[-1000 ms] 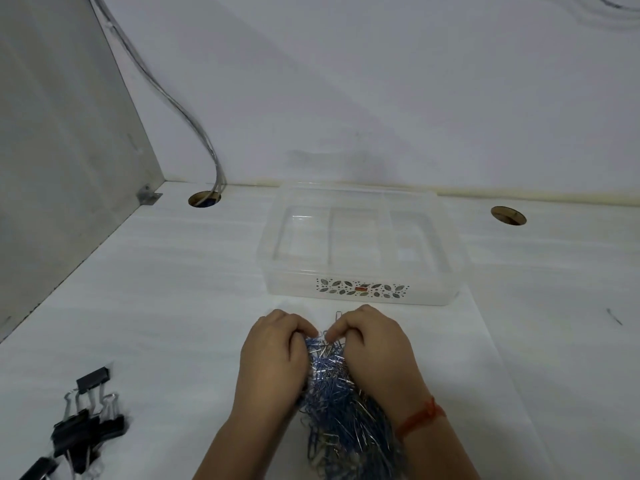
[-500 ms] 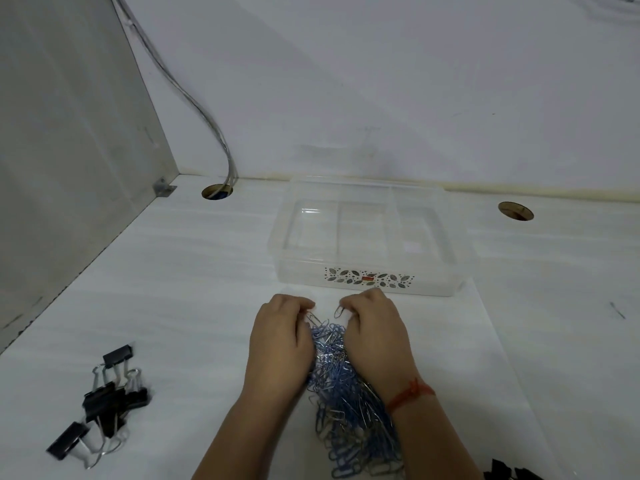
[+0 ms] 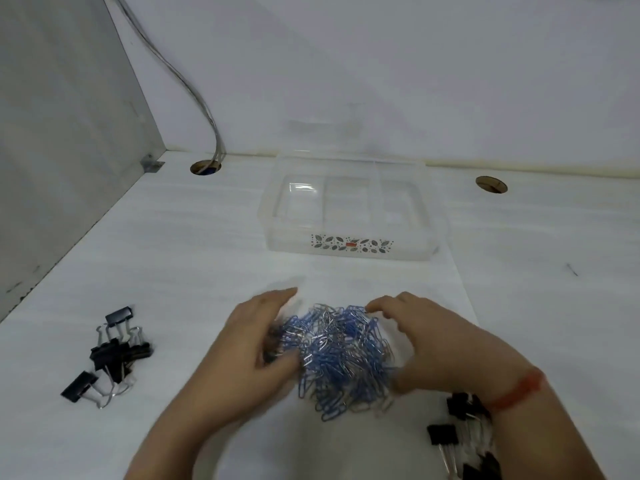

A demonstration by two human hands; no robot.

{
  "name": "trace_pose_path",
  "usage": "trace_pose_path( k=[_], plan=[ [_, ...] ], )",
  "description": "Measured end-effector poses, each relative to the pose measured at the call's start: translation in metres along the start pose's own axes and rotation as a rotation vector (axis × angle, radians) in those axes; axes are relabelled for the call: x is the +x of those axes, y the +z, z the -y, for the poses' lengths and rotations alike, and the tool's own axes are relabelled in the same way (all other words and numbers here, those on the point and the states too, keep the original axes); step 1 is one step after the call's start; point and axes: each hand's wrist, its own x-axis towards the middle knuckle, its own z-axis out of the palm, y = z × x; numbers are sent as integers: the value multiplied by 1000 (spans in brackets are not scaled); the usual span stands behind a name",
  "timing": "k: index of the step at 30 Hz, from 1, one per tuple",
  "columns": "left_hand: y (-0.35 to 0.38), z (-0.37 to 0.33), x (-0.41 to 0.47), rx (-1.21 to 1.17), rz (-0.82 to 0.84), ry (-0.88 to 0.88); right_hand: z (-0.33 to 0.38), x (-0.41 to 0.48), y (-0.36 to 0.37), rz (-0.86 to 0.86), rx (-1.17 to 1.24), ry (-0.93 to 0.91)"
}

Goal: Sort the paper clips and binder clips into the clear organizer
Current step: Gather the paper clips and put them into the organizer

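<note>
1. Paper clips [image 3: 341,358], blue and silver, heaped on the white surface [image 3: 194,258] between both hands.
2. Left hand [image 3: 256,336] cupped against the heap's left edge, fingers loosely spread, gripping nothing.
3. Right hand [image 3: 433,337] arched over the right edge, likewise unclenched.
4. Clear organizer [image 3: 349,211] beyond, compartments bare.
5. Binder clips [image 3: 110,355] far left; more binder clips [image 3: 460,434] by the right wrist.

organizer [image 3: 349,251] behind paper clips [image 3: 341,355], binder clips [image 3: 110,355] left
</note>
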Motion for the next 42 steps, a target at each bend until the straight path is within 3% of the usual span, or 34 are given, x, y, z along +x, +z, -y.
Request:
trace_pose_path(
  k=[3, 5, 12, 23, 32, 42],
  plan=[
    [-10, -11, -11, 306, 279, -141, 5, 4, 15, 99, -76, 41],
    [-2, -20, -7, 425, 313, -143, 11, 14, 22, 56, -78, 37],
    [16, -35, 32, 373, 217, -124, 35, 40, 20, -95, 12, 27],
    [8, -62, 42, 214, -176, -136, 47, 30, 1, -475, 74, 25],
    [6, -76, 44, 226, -126, -149, 45, 22, -6, -449, 99, 61],
    [-44, -120, 135, 232, -147, -62, 30, 61, -108, -501, 184, 92]
  ],
)
